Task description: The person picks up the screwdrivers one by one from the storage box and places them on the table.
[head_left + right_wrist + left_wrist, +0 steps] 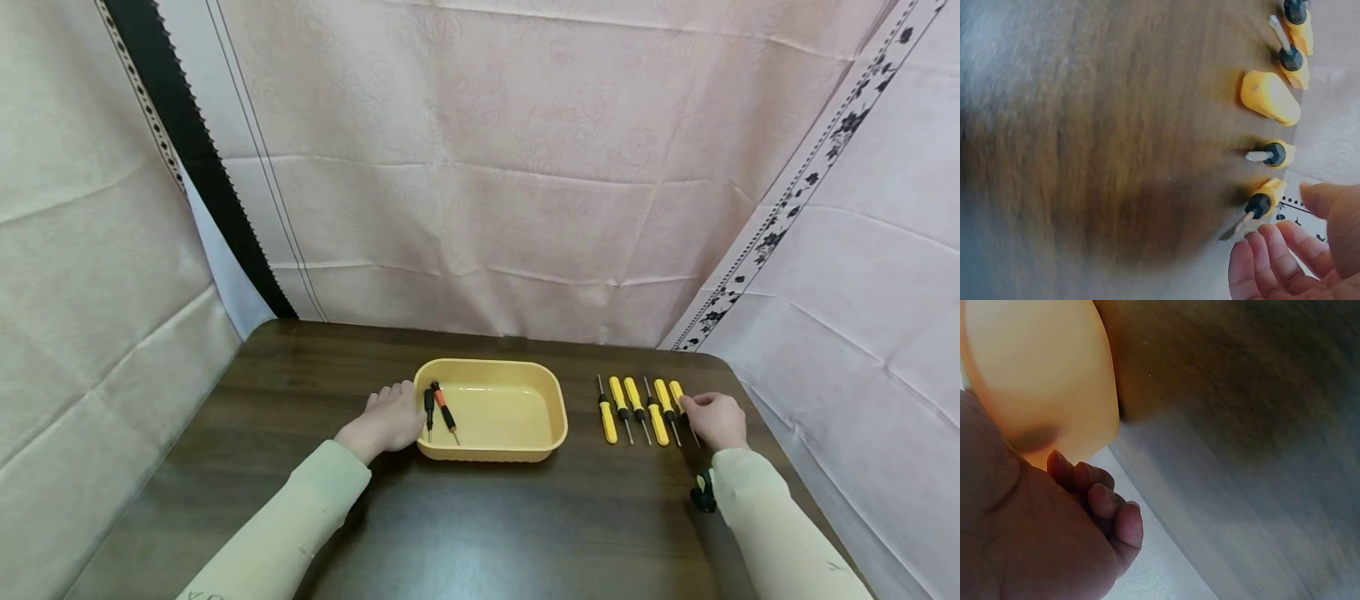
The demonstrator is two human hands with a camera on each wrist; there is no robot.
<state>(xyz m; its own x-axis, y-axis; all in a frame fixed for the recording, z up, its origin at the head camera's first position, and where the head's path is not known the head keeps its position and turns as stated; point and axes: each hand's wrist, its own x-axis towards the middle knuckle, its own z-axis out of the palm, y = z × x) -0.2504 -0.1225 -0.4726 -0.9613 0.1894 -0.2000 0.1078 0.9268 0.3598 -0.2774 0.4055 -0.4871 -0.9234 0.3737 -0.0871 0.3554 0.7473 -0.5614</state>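
Note:
The left hand (390, 417) rests against the left wall of a yellow plastic tray (491, 455), its fingers loosely bent outside the wall in the left wrist view. Two small screwdrivers lie inside the tray's left end: a black-handled screwdriver (428, 402) and a red-and-black screwdriver (442, 408). At the right, the right hand (718, 421) is at the rightmost yellow-and-black screwdriver (677, 390) of a row. In the right wrist view, a gap separates the thumb from the fingers (1279, 250), close to that screwdriver (1261, 203).
Several other yellow-and-black screwdrivers (632, 393) lie side by side between tray and right hand, their handles facing different ways. The dark wooden table (480, 533) has rounded back corners. Pale cloth (480, 208) hangs behind it and at both sides.

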